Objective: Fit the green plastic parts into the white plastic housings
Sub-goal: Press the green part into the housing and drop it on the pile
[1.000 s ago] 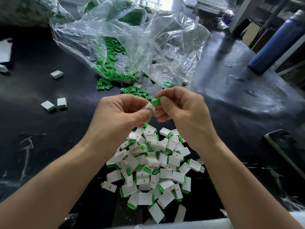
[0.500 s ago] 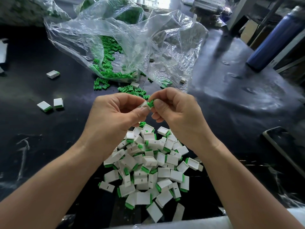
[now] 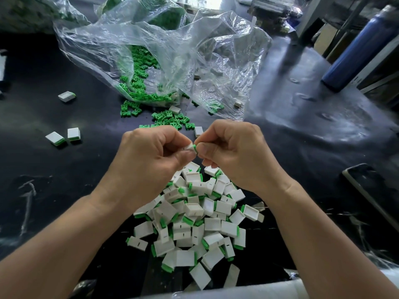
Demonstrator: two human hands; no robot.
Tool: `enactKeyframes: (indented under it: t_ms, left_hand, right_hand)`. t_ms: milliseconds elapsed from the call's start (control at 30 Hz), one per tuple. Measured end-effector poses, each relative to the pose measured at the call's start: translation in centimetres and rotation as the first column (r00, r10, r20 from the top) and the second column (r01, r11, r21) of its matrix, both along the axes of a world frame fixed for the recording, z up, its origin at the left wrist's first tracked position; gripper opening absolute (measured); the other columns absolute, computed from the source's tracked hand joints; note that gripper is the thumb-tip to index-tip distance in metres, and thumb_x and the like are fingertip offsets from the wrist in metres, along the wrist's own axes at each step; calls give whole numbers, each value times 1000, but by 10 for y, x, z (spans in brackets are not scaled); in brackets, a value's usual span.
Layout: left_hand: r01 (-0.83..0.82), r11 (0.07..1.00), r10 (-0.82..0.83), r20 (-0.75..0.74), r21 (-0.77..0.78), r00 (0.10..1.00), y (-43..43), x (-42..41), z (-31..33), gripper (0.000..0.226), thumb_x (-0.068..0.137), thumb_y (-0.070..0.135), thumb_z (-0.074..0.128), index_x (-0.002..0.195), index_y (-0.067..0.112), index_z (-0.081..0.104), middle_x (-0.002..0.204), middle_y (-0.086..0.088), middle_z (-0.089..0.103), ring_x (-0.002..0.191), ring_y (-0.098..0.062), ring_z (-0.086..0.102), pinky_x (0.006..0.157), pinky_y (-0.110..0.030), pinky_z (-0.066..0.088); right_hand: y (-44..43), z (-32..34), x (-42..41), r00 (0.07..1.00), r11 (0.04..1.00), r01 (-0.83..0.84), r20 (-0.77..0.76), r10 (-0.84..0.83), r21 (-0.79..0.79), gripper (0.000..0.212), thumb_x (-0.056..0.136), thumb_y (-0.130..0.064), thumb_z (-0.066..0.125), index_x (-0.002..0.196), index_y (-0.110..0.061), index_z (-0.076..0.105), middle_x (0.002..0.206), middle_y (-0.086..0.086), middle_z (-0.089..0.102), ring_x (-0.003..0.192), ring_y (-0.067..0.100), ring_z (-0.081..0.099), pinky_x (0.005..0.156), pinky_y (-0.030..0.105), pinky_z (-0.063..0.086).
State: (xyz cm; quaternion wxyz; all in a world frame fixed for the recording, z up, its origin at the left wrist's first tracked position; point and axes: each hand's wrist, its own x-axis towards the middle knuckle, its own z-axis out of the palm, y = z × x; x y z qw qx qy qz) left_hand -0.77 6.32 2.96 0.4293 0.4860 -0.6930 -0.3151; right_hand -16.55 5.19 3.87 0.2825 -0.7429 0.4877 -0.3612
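Green part [image 3: 194, 147] now sits nearly flush in the white housing [image 3: 190, 147] (earlier it stuck out at 12 o'clock); left hand [image 3: 149, 156] pinches the housing, right hand [image 3: 233, 152] pinches the part, so this piece looks almost seated.

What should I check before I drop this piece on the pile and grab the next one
1. Left hand grips white housing: ok.
2. Right hand pressing green part: ok.
3. Green part seated fully: cannot tell, fingers hide the joint.
4. Finished pile has room beneath the hands: ok.
5. Loose green parts within reach by the plastic bag: ok.
6. Spare empty housing nearby: ok.
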Motion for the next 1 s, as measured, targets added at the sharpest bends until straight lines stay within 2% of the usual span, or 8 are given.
enactKeyframes:
  t_ms: [67, 300, 367, 567, 667, 800, 900, 1000]
  left_hand:
    - [-1, 999, 2, 42, -35, 999, 0, 0, -1, 13, 72, 8, 74, 72, 19, 68, 60, 7, 66, 56, -12, 61, 54, -29, 51]
    - [73, 989, -42, 226, -128, 973, 0, 4, 0, 7, 71, 10, 76, 76, 10, 72, 63, 13, 61, 63, -5, 56, 54, -16, 45]
    - [56, 994, -37, 191, -98, 981, -1, 4, -1, 6, 71, 10, 76, 75, 12, 72, 60, 11, 62, 59, -4, 57, 52, -15, 46]
    - [105, 986, -64, -290, 128, 955, -2, 1, 9, 13, 61, 25, 68, 73, 21, 68, 64, -1, 69, 51, -7, 61, 53, -23, 55]
    - [111, 986, -61, -350, 124, 935, -1, 0, 10, 15, 60, 21, 68, 75, 20, 66, 60, 2, 68, 49, -7, 61, 48, -23, 50]
    - [109, 991, -72, -383, 76, 921, -1, 0, 8, 17, 59, 22, 70, 75, 24, 66, 62, 4, 68, 49, -12, 60, 43, -15, 44]
    - [99, 994, -75, -349, 52, 934, -2, 2, 7, 21, 58, 26, 81, 75, 25, 68, 74, -4, 70, 56, -31, 58, 52, -31, 52]
    - [114, 993, -104, -257, 23, 961, -3, 2, 6, 18, 60, 23, 79, 73, 23, 66, 94, -2, 67, 56, -15, 49, 58, -29, 48]
  right_hand:
    - [1, 1, -1, 999, 999, -20, -28, 19, -28, 10, 78, -4, 69, 72, -12, 67, 60, 0, 64, 56, 15, 62, 56, 36, 52]
    - [1, 0, -1, 991, 996, -65, -121, 57, -59, 6, 77, -3, 69, 75, -8, 68, 58, -9, 57, 58, 13, 60, 58, 35, 51]
    - [1, -1, 0, 991, 995, -68, -122, 59, -72, 5, 78, -3, 69, 76, -7, 68, 58, -8, 56, 57, 12, 59, 57, 34, 51]
    - [2, 8, 1, 931, 981, -105, 363, 39, 164, 12, 79, -23, 61, 76, -11, 64, 62, 0, 64, 51, 10, 60, 49, 19, 48]
    - [0, 11, 1, 858, 925, -147, 510, -58, 351, 31, 69, -37, 55, 77, -8, 59, 61, -1, 60, 49, 8, 54, 47, 17, 44]
    - [0, 11, 4, 866, 772, -304, 500, -21, 558, 46, 67, -48, 48, 81, -5, 58, 69, 4, 62, 56, 12, 56, 51, 18, 46]
    - [2, 8, 7, 832, 670, -416, 555, 7, 615, 53, 68, -54, 43, 88, -8, 59, 74, 4, 64, 62, 12, 58, 54, 19, 48]
    - [3, 8, 10, 797, 626, -489, 603, 37, 608, 53, 73, -53, 39, 94, -8, 58, 76, 6, 63, 63, 12, 59, 55, 18, 47]
